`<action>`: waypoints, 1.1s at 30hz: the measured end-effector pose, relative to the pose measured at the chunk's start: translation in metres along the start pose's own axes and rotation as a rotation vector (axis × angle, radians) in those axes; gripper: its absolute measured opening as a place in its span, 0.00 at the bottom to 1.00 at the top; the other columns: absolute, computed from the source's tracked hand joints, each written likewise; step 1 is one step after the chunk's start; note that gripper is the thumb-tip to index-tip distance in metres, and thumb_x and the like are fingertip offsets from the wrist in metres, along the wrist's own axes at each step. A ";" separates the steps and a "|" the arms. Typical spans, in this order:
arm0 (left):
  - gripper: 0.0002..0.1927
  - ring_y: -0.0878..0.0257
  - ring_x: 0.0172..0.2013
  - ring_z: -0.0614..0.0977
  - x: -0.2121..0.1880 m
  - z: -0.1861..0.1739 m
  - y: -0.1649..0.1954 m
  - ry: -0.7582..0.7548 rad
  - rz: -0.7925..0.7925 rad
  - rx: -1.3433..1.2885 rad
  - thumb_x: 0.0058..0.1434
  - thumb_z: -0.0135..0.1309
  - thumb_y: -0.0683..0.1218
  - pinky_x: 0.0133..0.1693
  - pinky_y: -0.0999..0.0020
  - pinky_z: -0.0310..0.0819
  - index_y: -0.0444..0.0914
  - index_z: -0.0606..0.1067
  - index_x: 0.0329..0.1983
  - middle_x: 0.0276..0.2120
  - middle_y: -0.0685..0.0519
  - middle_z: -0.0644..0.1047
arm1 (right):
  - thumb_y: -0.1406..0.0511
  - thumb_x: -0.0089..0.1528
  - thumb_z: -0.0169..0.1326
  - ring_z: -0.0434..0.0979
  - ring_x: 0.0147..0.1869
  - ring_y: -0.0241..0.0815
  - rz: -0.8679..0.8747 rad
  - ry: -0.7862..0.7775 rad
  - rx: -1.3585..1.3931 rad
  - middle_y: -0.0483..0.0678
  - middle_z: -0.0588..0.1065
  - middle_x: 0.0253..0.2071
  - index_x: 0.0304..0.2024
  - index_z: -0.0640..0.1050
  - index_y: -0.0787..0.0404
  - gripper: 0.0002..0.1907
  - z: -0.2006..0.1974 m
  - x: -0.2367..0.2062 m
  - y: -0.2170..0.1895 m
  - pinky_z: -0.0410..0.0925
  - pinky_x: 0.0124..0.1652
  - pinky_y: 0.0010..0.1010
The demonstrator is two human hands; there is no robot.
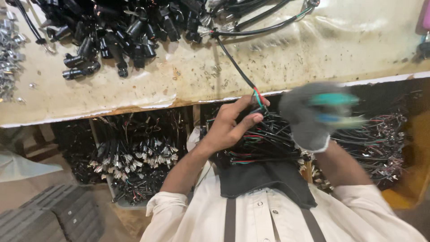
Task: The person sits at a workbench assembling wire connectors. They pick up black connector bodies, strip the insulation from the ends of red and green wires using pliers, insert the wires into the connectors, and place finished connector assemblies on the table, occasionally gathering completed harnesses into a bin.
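My left hand (233, 123) is bare and pinches the end of a black cable (233, 62), where red and green wires (258, 96) stick out. The cable runs up across the worktable (313, 49). My right hand (309, 114) wears a grey glove and is blurred; it grips a tool with teal and blue handles (333, 107) just right of the wire ends. Under both hands a bundle of black cables with coloured wires (264, 143) lies on my lap.
A pile of black connector caps (121, 31) covers the table's far left. Small metal clips (9, 54) lie at the left edge. More cables (255, 20) lie at the back. Below the table edge, a box holds terminated cables (134, 157); another heap of them (380, 139) lies on the right.
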State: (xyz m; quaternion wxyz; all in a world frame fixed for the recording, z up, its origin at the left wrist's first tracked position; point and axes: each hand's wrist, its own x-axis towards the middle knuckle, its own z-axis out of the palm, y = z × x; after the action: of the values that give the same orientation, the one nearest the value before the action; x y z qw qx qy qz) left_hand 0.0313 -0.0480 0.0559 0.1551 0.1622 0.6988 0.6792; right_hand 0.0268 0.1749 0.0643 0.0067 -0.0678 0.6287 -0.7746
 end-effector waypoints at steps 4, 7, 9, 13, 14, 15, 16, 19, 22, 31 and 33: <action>0.16 0.60 0.44 0.84 -0.006 -0.003 0.001 -0.031 -0.021 -0.073 0.69 0.57 0.43 0.51 0.69 0.76 0.35 0.74 0.59 0.46 0.48 0.82 | 0.65 0.66 0.59 0.78 0.36 0.48 0.050 0.110 0.765 0.48 0.76 0.38 0.44 0.74 0.56 0.07 0.014 -0.007 0.005 0.69 0.35 0.37; 0.16 0.61 0.45 0.85 -0.012 0.000 -0.005 0.009 0.045 -0.022 0.67 0.59 0.42 0.51 0.70 0.76 0.34 0.75 0.57 0.45 0.48 0.83 | 0.66 0.66 0.60 0.78 0.37 0.48 0.050 0.052 0.821 0.49 0.76 0.39 0.46 0.74 0.57 0.09 0.030 -0.006 0.012 0.69 0.35 0.38; 0.16 0.61 0.46 0.86 -0.016 0.002 -0.013 0.081 0.077 -0.015 0.66 0.61 0.43 0.52 0.71 0.76 0.34 0.75 0.55 0.47 0.47 0.83 | 0.66 0.66 0.61 0.79 0.37 0.49 0.096 0.044 0.809 0.49 0.76 0.40 0.48 0.73 0.57 0.11 0.034 0.000 0.017 0.69 0.35 0.38; 0.20 0.60 0.50 0.83 -0.026 -0.006 -0.019 0.079 -0.074 -0.223 0.66 0.60 0.44 0.55 0.69 0.76 0.34 0.73 0.58 0.51 0.45 0.81 | 0.67 0.66 0.63 0.79 0.38 0.50 0.106 0.189 0.472 0.50 0.77 0.42 0.51 0.73 0.58 0.15 0.029 0.028 0.018 0.70 0.35 0.39; 0.21 0.59 0.52 0.81 -0.028 -0.008 -0.015 0.071 -0.138 -0.329 0.66 0.60 0.44 0.57 0.67 0.75 0.34 0.72 0.61 0.53 0.45 0.79 | 0.67 0.65 0.63 0.79 0.38 0.50 -0.015 0.182 0.138 0.51 0.77 0.42 0.52 0.72 0.58 0.16 0.028 0.039 0.018 0.70 0.35 0.39; 0.25 0.60 0.45 0.81 -0.029 -0.009 -0.008 0.086 -0.168 -0.579 0.65 0.62 0.45 0.49 0.68 0.75 0.33 0.72 0.64 0.46 0.45 0.79 | 0.68 0.65 0.64 0.79 0.38 0.51 -0.169 0.165 -0.263 0.51 0.77 0.43 0.53 0.72 0.59 0.17 0.029 0.052 0.018 0.70 0.35 0.40; 0.29 0.61 0.37 0.80 -0.031 -0.008 0.001 0.095 -0.208 -0.826 0.64 0.64 0.45 0.42 0.70 0.74 0.33 0.71 0.67 0.38 0.46 0.79 | 0.68 0.65 0.64 0.79 0.38 0.51 -0.300 0.017 -0.551 0.51 0.77 0.43 0.54 0.72 0.59 0.18 0.033 0.065 0.020 0.70 0.35 0.40; 0.35 0.59 0.28 0.80 -0.028 0.008 0.034 -0.235 -0.088 -0.376 0.63 0.63 0.44 0.30 0.67 0.74 0.36 0.66 0.73 0.36 0.46 0.78 | 0.67 0.59 0.66 0.79 0.37 0.53 -0.405 -0.199 -1.012 0.52 0.77 0.43 0.54 0.72 0.61 0.23 0.060 0.101 0.036 0.70 0.33 0.41; 0.39 0.56 0.27 0.81 -0.018 0.021 0.052 -0.651 0.218 0.690 0.62 0.58 0.42 0.23 0.61 0.74 0.40 0.60 0.77 0.42 0.47 0.78 | 0.66 0.52 0.64 0.79 0.36 0.54 -0.338 -0.230 -1.138 0.52 0.77 0.41 0.52 0.74 0.62 0.25 0.064 0.116 0.045 0.69 0.31 0.43; 0.19 0.56 0.29 0.83 -0.050 -0.052 0.043 -0.166 0.199 0.549 0.61 0.62 0.49 0.29 0.64 0.76 0.48 0.77 0.56 0.34 0.53 0.80 | 0.71 0.62 0.58 0.75 0.33 0.52 -0.306 -0.267 -1.610 0.55 0.72 0.40 0.45 0.74 0.59 0.09 -0.038 0.091 0.035 0.66 0.28 0.42; 0.15 0.56 0.29 0.83 -0.014 -0.061 0.028 0.183 0.230 0.934 0.64 0.60 0.40 0.32 0.62 0.75 0.52 0.80 0.51 0.41 0.56 0.83 | 0.72 0.70 0.58 0.76 0.37 0.52 -0.256 -0.253 -1.382 0.51 0.72 0.37 0.44 0.73 0.60 0.06 -0.033 0.069 0.036 0.69 0.40 0.45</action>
State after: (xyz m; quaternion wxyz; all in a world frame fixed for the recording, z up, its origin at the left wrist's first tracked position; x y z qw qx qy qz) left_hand 0.0174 -0.1081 0.0854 -0.0723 0.2300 0.9172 0.3173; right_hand -0.0480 0.1929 0.0290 -0.0559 -0.2191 0.9574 -0.1796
